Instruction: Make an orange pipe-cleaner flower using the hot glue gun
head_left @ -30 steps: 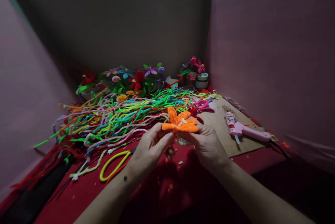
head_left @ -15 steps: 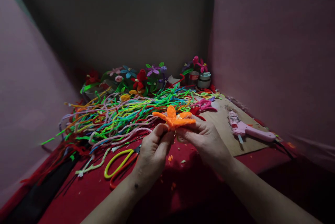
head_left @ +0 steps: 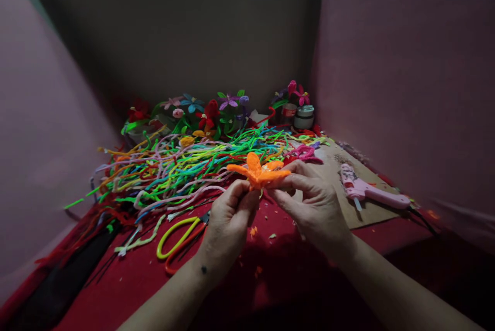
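An orange pipe-cleaner flower (head_left: 257, 173) with several petals is held up between my hands, above the red cloth. My left hand (head_left: 227, 220) pinches it from below at its base, thumb and fingers pressed together; the stem, if there is one, is hidden. From the other side, my right hand (head_left: 319, 210) has its fingers on the right-hand petal, with the thumb just under it. Pale bits show at the flower's centre. Beside my left wrist lie scissors (head_left: 178, 238) with one yellow and one orange handle loop, blades partly hidden.
A heap of coloured pipe cleaners (head_left: 185, 158) spreads behind my hands. To the right, a pink glue gun (head_left: 373, 193) rests on a brown board (head_left: 350, 217), its cord trailing right. Finished flowers (head_left: 228, 101) and a lidded jar (head_left: 304, 117) stand at the back. Orange scraps (head_left: 253, 231) dot the cloth.
My right hand has shifted slightly right, its fingers now further out along the right petal and the thumb lower. My left hand keeps its pinch. The view has moved a little.
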A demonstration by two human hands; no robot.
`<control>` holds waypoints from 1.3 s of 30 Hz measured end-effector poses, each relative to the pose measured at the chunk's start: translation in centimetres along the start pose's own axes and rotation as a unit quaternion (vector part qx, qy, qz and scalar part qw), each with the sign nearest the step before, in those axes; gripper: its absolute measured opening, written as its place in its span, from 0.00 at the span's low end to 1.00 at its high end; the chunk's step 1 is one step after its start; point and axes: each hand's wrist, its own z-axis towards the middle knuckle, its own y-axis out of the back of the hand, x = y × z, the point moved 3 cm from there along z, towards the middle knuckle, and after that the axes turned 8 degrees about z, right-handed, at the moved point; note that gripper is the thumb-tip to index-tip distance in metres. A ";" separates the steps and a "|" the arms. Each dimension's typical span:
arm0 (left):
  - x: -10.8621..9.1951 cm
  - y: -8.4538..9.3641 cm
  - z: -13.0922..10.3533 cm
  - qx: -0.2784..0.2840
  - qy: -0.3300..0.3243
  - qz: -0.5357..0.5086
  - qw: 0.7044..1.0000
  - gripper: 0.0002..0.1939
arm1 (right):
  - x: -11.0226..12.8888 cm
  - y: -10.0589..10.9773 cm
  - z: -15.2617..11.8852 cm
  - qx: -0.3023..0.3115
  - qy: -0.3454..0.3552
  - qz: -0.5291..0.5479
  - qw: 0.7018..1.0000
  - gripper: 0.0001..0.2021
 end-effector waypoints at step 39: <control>-0.5 1.9 1.1 0.077 -0.097 0.048 0.991 0.12 | -2.1 -1.4 0.8 0.099 -0.204 0.295 0.928 0.05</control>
